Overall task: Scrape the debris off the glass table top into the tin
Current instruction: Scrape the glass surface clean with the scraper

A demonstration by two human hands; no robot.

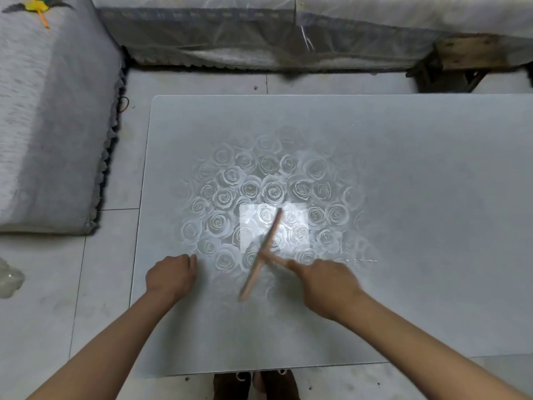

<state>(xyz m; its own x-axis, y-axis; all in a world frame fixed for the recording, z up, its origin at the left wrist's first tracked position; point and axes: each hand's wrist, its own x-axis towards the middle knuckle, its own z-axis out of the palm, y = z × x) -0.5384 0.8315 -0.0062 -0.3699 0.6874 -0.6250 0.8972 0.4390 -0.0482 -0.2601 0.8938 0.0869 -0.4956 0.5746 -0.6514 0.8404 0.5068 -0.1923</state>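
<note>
A grey glass table top (403,168) with a printed rose pattern fills the middle of the view. My right hand (323,280) grips the handle of a T-shaped scraper (261,255), whose long pale blade lies slanted on the glass over the roses. A thin line of small white debris (360,260) lies on the glass just right of that hand. My left hand (170,274) rests on the glass near the table's left edge, fingers curled, with nothing seen in it. No tin is in view.
A sofa with a grey cover (49,125) stands to the left, and another covered seat (259,33) runs along the back. A wooden piece (473,59) sits at the back right. Pale tiled floor (95,284) surrounds the table, and feet (256,383) show below its near edge.
</note>
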